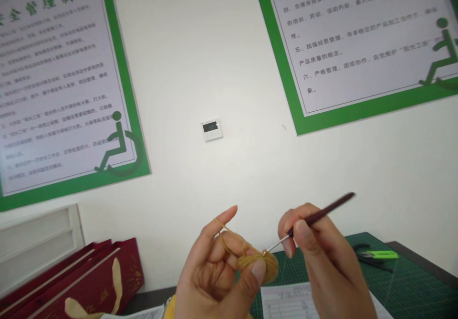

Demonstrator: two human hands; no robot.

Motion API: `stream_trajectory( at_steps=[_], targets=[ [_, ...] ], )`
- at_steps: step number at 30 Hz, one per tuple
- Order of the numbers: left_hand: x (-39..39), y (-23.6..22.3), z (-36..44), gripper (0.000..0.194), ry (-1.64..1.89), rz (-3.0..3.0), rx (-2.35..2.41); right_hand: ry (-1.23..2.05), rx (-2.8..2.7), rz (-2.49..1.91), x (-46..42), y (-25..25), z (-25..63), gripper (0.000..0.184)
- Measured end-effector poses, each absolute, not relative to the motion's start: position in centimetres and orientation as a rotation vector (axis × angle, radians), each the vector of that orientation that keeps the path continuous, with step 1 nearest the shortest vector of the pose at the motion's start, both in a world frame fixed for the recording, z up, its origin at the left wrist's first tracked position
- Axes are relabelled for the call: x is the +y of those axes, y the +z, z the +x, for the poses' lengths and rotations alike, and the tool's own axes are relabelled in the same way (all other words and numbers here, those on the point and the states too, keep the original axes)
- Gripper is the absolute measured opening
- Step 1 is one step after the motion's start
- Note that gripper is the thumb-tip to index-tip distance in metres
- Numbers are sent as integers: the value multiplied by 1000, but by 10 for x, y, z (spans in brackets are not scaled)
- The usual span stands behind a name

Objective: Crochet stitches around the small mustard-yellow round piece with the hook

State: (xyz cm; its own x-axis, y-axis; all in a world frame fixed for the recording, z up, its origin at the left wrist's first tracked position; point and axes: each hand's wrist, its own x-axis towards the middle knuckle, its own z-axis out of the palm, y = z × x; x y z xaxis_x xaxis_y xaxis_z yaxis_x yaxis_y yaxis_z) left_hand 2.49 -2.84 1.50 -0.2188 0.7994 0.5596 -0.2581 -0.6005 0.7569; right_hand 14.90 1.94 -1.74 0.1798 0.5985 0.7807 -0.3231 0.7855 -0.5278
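My left hand pinches a small mustard-yellow crochet piece between thumb and fingers. A strand of matching yarn loops over its raised index finger and runs down to the piece. In my right hand is a crochet hook with a dark handle and thin metal shaft, held like a pen. The hook's tip meets the top edge of the piece, and whether it sits inside a stitch I cannot tell.
Below the hands lie a green cutting mat and a printed sheet. A bright green-handled tool rests on the mat at right, beside something black. Dark red gift bags stand at left. Green-framed posters and a thermostat hang on the wall.
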Motion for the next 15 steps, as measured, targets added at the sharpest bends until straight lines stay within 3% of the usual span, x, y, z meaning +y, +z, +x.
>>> stream_trajectory(
  at_steps=[3,6,10,15],
  targets=[
    [-24,14,18,61,1794,1313,632,1210,-1162,-179,21,-11,145,37],
    [-23,13,15,60,1762,1306,610,1464,-1129,-52,22,-10,136,37],
    [-25,13,18,63,1813,1298,625,1321,-1147,78,23,-16,129,31],
    [-28,12,25,60,1901,1286,599,808,-1242,62,27,-21,131,9]
  ],
)
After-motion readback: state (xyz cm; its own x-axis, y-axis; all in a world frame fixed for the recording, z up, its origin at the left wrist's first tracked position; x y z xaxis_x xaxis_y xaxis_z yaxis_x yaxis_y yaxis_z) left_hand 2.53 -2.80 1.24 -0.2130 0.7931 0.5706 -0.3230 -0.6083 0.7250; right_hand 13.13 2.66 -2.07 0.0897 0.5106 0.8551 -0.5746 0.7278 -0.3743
